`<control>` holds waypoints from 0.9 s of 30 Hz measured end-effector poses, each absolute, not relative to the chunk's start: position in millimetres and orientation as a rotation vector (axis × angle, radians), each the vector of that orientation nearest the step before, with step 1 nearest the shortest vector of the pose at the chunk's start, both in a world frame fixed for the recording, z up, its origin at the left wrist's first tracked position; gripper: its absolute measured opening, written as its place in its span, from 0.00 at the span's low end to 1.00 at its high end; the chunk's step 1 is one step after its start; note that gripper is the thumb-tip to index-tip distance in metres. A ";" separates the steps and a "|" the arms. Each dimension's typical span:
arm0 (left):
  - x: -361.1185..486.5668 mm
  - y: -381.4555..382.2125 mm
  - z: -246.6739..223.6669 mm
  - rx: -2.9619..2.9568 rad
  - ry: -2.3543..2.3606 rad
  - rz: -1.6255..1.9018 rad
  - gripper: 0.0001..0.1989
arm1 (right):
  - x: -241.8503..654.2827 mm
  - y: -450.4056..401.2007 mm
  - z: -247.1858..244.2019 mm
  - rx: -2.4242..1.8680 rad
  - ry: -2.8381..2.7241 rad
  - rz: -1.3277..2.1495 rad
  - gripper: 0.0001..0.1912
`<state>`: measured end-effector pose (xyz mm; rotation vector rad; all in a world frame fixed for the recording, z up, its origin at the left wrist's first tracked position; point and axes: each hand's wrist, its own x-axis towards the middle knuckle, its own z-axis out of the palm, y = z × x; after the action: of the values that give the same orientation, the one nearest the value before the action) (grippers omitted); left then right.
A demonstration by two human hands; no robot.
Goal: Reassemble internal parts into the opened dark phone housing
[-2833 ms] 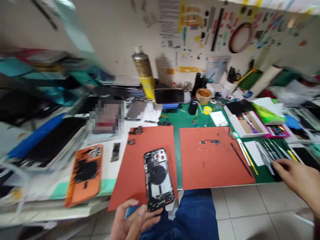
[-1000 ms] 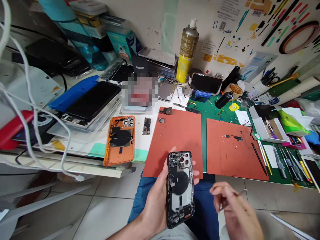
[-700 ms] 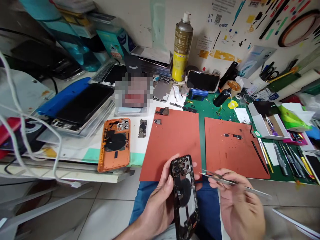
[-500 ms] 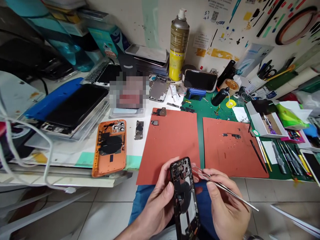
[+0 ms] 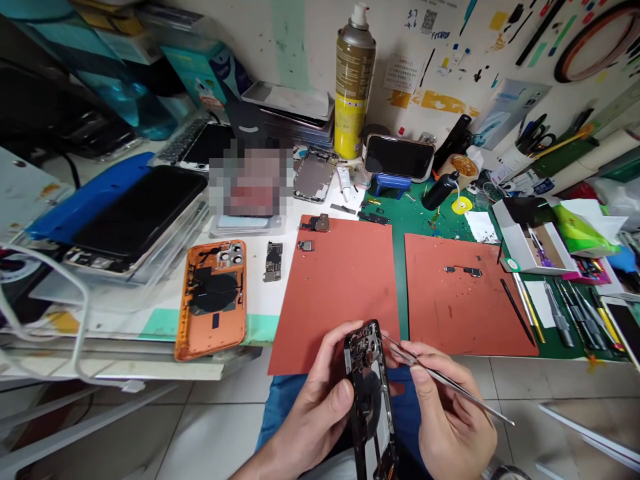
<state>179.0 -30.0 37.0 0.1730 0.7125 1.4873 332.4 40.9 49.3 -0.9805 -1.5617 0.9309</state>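
Observation:
My left hand is closed around the left side of a black phone housing, held tilted above my lap with its inner side showing. Inside it are a round dark coil and small parts near the camera cutouts. My right hand pinches a pair of metal tweezers between thumb and fingers. The tweezer tips are at the upper right edge of the housing; whether they touch it or grip anything is too small to tell.
Ahead lie two red-brown mats, with camera modules on the left one. An orange phone housing and a logic board lie left. A spray can stands at the wall. Screwdrivers lie right.
The phone housing has turned a little, showing more of its edge. Both hands stay in nearly the same place, with the tweezers still at its upper right edge. The view has shifted slightly.

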 end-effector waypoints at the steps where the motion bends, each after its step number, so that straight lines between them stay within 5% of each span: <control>1: 179.0 -29.8 37.7 0.176 0.715 1.485 0.30 | 331.9 41.7 49.9 -0.980 -1.565 0.929 0.12; 27: 180.5 -29.0 34.7 0.252 0.779 1.484 0.30 | 331.7 42.7 53.5 -1.010 -1.647 0.861 0.09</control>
<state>180.5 -29.0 34.7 0.2520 0.7795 1.4845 331.7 42.7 53.5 -1.0099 -1.6466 0.8613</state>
